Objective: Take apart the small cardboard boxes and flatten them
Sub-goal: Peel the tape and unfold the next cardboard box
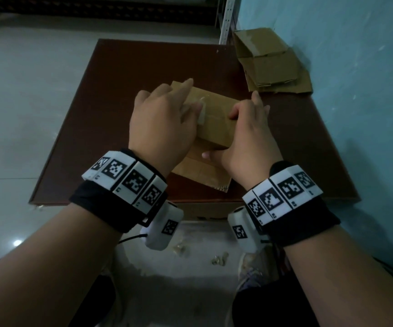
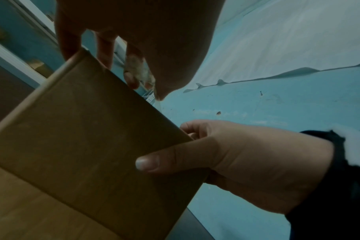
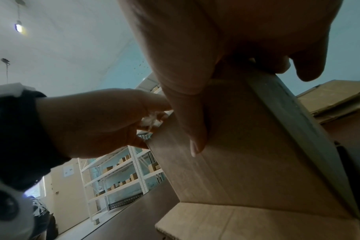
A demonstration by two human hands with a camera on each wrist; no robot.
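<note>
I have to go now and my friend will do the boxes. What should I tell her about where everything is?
Left hand: pinching a strip of clear tape being peeled off the top of the box.
Right hand: gripping the box's right end, thumb on its near side, steadying it.
The box stands on the brown table, on top of a flat cardboard piece.
Done: a pile of flattened boxes lies at the table's far right corner.
Left: finish pulling the tape, open the flaps, flatten this box.

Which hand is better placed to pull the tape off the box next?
Left, probably. The left hand already pinches the tape; the right hand grips the box.
</note>
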